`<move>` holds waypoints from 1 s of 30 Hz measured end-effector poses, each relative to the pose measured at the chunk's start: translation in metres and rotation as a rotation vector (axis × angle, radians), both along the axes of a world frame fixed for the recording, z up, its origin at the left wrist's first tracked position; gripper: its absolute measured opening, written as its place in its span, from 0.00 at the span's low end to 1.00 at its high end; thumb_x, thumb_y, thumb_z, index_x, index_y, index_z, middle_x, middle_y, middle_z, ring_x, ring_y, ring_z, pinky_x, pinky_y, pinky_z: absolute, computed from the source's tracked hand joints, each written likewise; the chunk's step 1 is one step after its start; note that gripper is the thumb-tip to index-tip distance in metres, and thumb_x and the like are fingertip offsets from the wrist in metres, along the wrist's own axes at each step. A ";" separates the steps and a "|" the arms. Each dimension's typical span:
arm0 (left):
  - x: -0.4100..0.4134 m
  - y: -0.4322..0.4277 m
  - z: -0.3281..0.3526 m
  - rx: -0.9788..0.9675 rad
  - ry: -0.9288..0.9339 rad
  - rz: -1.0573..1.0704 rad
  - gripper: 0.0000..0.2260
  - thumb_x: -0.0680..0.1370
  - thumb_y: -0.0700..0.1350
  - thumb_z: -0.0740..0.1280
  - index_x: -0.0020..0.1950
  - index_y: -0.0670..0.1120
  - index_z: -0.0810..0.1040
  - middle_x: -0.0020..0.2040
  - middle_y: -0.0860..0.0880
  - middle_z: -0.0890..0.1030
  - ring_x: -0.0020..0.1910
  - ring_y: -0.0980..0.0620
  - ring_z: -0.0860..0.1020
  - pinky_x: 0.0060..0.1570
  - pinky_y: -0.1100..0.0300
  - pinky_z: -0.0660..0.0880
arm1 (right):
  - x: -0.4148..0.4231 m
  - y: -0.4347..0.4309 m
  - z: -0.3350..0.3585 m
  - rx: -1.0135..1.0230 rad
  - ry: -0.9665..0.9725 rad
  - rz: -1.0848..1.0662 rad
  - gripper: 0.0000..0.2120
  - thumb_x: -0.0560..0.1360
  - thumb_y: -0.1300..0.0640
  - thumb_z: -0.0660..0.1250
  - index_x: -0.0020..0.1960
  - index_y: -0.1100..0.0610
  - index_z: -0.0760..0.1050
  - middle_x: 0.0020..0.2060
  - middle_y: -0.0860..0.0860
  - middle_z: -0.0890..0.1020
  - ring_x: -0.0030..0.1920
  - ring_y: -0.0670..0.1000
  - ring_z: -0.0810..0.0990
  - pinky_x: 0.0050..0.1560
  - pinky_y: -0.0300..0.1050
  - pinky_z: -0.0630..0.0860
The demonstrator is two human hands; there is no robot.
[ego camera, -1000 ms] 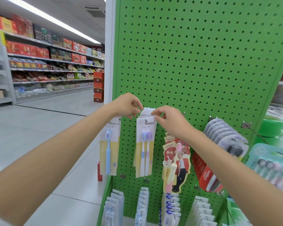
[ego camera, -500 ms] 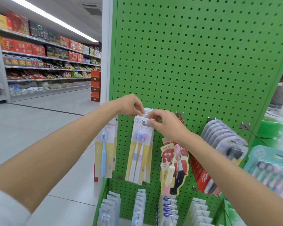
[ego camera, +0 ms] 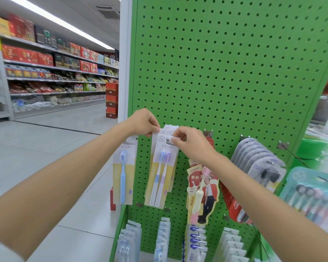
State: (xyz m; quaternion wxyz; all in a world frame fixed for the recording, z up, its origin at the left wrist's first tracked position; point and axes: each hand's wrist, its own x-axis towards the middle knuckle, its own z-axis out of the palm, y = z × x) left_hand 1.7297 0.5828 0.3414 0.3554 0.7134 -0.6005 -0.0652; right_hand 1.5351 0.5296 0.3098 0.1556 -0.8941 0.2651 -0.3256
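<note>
The twin toothbrush pack [ego camera: 162, 167] hangs at the front of a row of like packs on a metal hook [ego camera: 167, 138] in the green pegboard [ego camera: 225, 72], at about the middle of the board's width. Its card carries one blue and one lilac brush, heads up, and the pack tilts slightly, with its lower end swung to the left.

The left hand [ego camera: 144, 122] has its fingers curled and pinches the top left corner of the card. The right hand [ego camera: 192, 143] pinches the top right edge, just beside the hook's tip, thumb and forefinger closed on the card.

Left of the pack hangs a single blue toothbrush pack [ego camera: 123, 173]. To the right hangs a child's toothbrush card [ego camera: 201, 191], then red toothpaste boxes [ego camera: 233, 203] and grey blister packs [ego camera: 259, 159]. Further brush packs hang on the row below. Across the tiled floor [ego camera: 45, 157], store shelves [ego camera: 45, 72] hold boxed goods.
</note>
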 end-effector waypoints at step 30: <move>-0.063 0.102 0.011 -0.169 -0.019 0.188 0.06 0.77 0.38 0.69 0.44 0.43 0.85 0.38 0.53 0.82 0.36 0.56 0.79 0.42 0.60 0.78 | -0.011 0.066 -0.009 -0.040 -0.356 -0.076 0.15 0.80 0.58 0.62 0.65 0.58 0.75 0.54 0.51 0.81 0.52 0.47 0.78 0.57 0.49 0.77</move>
